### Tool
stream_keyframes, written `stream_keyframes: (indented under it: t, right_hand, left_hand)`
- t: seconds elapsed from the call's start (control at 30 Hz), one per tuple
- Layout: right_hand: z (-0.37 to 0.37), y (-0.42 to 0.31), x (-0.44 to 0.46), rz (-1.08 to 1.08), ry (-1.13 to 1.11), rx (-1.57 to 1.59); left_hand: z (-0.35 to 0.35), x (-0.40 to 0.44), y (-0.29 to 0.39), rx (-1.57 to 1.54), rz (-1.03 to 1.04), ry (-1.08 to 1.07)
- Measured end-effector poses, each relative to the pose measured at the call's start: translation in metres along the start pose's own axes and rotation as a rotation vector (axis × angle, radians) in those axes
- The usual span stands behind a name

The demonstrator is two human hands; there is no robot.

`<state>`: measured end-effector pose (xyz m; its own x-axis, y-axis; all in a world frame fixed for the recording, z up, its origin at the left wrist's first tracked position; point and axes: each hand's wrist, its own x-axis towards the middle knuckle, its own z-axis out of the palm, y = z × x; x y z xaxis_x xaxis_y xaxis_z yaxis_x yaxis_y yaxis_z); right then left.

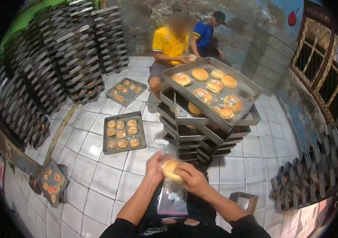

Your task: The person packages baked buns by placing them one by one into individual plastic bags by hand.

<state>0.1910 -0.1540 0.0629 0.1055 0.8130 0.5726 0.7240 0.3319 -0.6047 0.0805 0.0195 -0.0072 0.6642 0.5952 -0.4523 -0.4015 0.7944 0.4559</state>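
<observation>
A round golden bun (170,169) is between my two hands at the lower middle. My right hand (193,179) grips its right side, with the fingers over the edge. At its left, my left hand (155,166) has closed fingers holding a clear plastic bag (164,147) beside the bun. Whether the bun is partly inside the bag is hard to tell. Clear bags with a printed label (173,196) lie on my lap below. Just beyond my hands, a metal tray (250,93) with several buns, some wrapped, tops a crooked stack of trays (195,131).
A tray of wrapped buns (126,150) and another (114,99) lie on the tiled floor (85,158). One more tray (54,200) is at lower left. Tall tray stacks (73,47) line the left wall. Two people (169,43) sit behind the stack; more trays (308,178) stand right.
</observation>
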Motion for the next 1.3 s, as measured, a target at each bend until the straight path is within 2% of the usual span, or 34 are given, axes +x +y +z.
stream_keyframes:
  t: [0.03, 0.07, 0.13, 0.2, 0.27, 0.33, 0.4, 0.47, 0.5, 0.53, 0.6, 0.67, 0.73, 0.8, 0.87, 0.93, 1.0, 1.03, 1.07, 1.13, 1.17, 1.23, 1.27, 1.3]
  right_hand:
    - [0.003, 0.012, -0.005, -0.045, 0.05, -0.163]
    - [0.004, 0.017, -0.008, -0.09, 0.102, -0.329]
    - [0.005, 0.001, 0.0, -0.039, 0.123, -0.302]
    - [0.013, -0.017, 0.008, 0.005, 0.048, -0.43]
    - [0.037, -0.018, 0.0, 0.074, -0.004, -0.383]
    - [0.066, -0.032, -0.006, 0.117, -0.083, -0.192]
    - [0.088, -0.014, -0.015, 0.11, -0.17, -0.195]
    - [0.083, 0.001, -0.012, 0.044, -0.127, -0.479]
    - [0.074, -0.003, -0.005, 0.086, -0.163, -0.472]
    - [0.069, -0.008, 0.002, 0.078, -0.176, -0.466]
    - [0.065, -0.017, 0.008, 0.076, -0.224, -0.358]
    - [0.073, -0.006, 0.013, 0.105, -0.222, -0.361]
    - [0.072, 0.006, 0.026, 0.083, -0.259, -0.537]
    - [0.055, -0.011, 0.038, 0.09, -0.307, -0.489]
    - [0.047, -0.029, 0.044, -0.077, -0.154, -0.17]
    - [0.054, -0.029, 0.035, 0.005, -0.156, -0.084]
    - [0.067, -0.017, 0.022, 0.245, -0.288, 0.094]
    - [0.059, -0.024, 0.023, 0.379, -0.447, 0.27]
    - [0.048, -0.039, 0.022, 0.377, -0.454, 0.277]
    - [0.03, -0.073, 0.018, 0.481, -1.173, 1.156]
    - [0.033, -0.072, 0.015, 0.49, -1.172, 1.167]
    - [0.04, -0.06, 0.01, 0.645, -0.476, 0.683]
    - [0.06, -0.037, 0.01, 0.523, -0.188, 0.554]
    - [0.062, -0.035, 0.018, 0.582, -0.239, 0.507]
  left_hand:
    - [-0.003, 0.008, -0.008, -0.035, -0.028, 0.0]
    - [0.021, -0.021, 0.0, 0.048, -0.035, -0.01]
    - [0.035, -0.042, 0.003, 0.099, -0.112, -0.125]
    - [0.04, -0.065, -0.005, 0.031, -0.077, -0.103]
    - [0.027, -0.07, -0.004, -0.021, -0.032, -0.056]
    - [-0.018, -0.048, 0.009, -0.113, -0.124, -0.191]
    - [-0.031, -0.049, -0.021, -0.158, -0.007, -0.07]
    - [-0.006, -0.079, -0.046, 0.243, 0.317, -0.051]
    - [-0.006, -0.084, -0.047, 0.298, 0.364, -0.074]
    - [-0.013, -0.077, -0.038, 0.289, 0.37, -0.063]
    - [-0.027, -0.054, -0.011, -0.236, 0.094, -0.166]
    - [-0.007, -0.054, -0.01, -0.285, 0.062, -0.214]
    - [0.019, -0.052, -0.034, -0.011, 0.403, -0.032]
    - [0.01, -0.04, -0.03, -0.059, 0.414, 0.038]
    - [-0.007, -0.03, -0.014, -0.235, 0.164, -0.072]
    - [0.008, -0.041, 0.003, -0.313, 0.166, -0.104]
    - [-0.004, -0.034, 0.003, -0.228, 0.034, -0.079]
    - [-0.011, -0.026, 0.002, -0.255, -0.004, -0.077]
    - [-0.02, -0.019, 0.003, -0.258, 0.003, -0.069]
    - [-0.035, -0.015, 0.013, -0.216, 0.17, -0.063]
    - [-0.043, -0.016, 0.02, -0.216, 0.188, -0.015]
    - [-0.042, -0.026, 0.023, -0.23, 0.187, 0.011]
    - [-0.043, -0.031, 0.023, -0.238, 0.194, 0.032]
    - [-0.048, -0.024, 0.011, -0.283, 0.153, -0.005]
